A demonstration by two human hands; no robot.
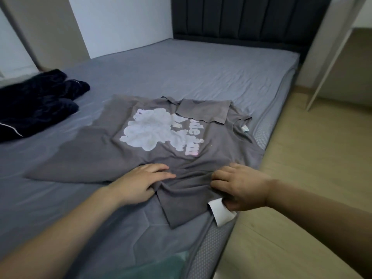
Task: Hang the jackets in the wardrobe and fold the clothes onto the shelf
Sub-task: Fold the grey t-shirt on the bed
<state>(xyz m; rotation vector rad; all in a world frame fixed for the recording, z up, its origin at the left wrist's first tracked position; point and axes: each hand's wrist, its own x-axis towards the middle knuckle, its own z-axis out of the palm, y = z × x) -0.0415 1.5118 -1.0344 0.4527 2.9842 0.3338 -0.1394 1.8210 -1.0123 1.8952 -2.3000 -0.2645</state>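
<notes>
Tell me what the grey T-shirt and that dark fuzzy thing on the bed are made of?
Grey T-shirt: probably soft cotton knit, matte, wrinkling under the hands, with a slightly shiny white print. Dark garment: looks like plush velvety fabric, with a soft sheen on its folds.

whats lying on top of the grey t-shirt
One sleeve is folded over onto the grey t-shirt, covering part of the white print. The left hand and right hand rest on its near edge. What they cover cannot be seen.

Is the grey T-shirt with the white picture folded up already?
No, the grey T-shirt with the white print lies mostly spread on the grey bed sheet, with only one sleeve turned in.
</notes>
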